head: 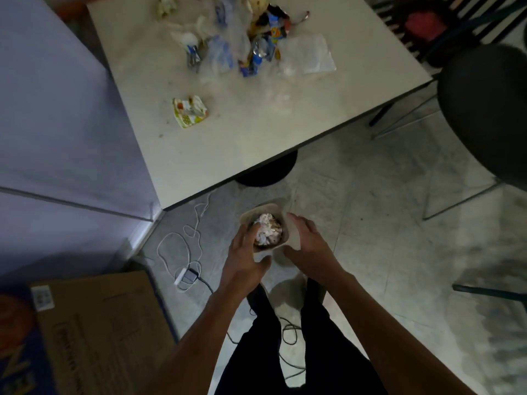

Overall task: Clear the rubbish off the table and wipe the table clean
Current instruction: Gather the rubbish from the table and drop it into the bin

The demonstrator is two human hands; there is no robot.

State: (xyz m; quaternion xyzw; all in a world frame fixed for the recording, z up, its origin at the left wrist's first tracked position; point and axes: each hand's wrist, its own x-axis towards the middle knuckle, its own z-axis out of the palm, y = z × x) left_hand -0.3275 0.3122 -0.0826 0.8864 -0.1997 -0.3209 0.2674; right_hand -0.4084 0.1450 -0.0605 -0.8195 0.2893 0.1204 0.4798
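Note:
I hold a small beige bin (263, 208) in front of me, below the near edge of the white table (228, 143). Crumpled white paper (266, 230) and brown scraps fill it. My left hand (245, 253) grips its left side, fingers over the rim and thumb at the front. Around its right wall curls my right hand (305, 241). A crushed yellow-green carton (189, 111) lies alone on the table. Farther back sits a pile of wrappers and clear plastic bags (245, 44), with a white tissue (313, 54) beside it. Crumbs and smears mark the tabletop.
A black round stool (484, 109) stands right of the table, with thin chair legs beyond. On the floor lie a white cable and charger (185, 276). A cardboard box (99, 332) sits at lower left. The table's black pedestal base (268, 171) shows under its edge.

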